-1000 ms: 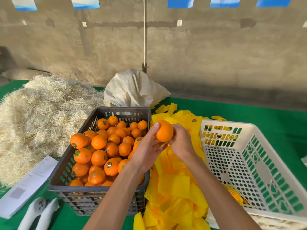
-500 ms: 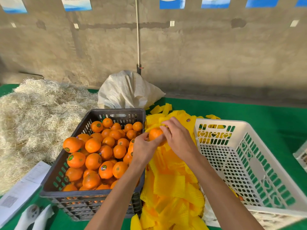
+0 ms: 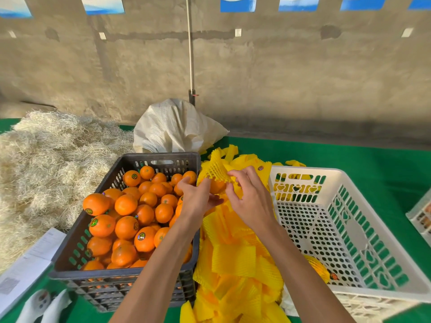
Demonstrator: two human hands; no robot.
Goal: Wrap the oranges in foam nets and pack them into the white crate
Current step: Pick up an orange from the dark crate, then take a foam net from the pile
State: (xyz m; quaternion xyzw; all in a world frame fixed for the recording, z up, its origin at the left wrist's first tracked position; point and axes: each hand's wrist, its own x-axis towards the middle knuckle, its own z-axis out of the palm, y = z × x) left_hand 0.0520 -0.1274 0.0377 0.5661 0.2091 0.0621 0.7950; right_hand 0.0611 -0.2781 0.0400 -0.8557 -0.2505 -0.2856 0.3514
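Observation:
My left hand (image 3: 198, 198) grips an orange (image 3: 217, 186) just right of the dark crate (image 3: 70, 252), which is full of loose oranges (image 3: 127, 227). A yellow foam net (image 3: 215, 171) is stretched over the top of that orange, and my right hand (image 3: 250, 199) pinches the net's edge. Both hands hover over a pile of yellow foam nets (image 3: 235, 262) between the two crates. The white crate (image 3: 349, 234) stands at the right, with one net-wrapped orange (image 3: 320, 269) near its front left corner.
A heap of pale straw (image 3: 46, 164) fills the left side of the green table (image 3: 349, 157). A white sack (image 3: 175, 127) sits behind the dark crate. Papers (image 3: 25, 266) and white gloves (image 3: 44, 306) lie at the front left. Another crate's corner (image 3: 422, 217) shows at the right edge.
The orange came down from a raised position to the pile, and my right hand has pulled a foam net over its top.

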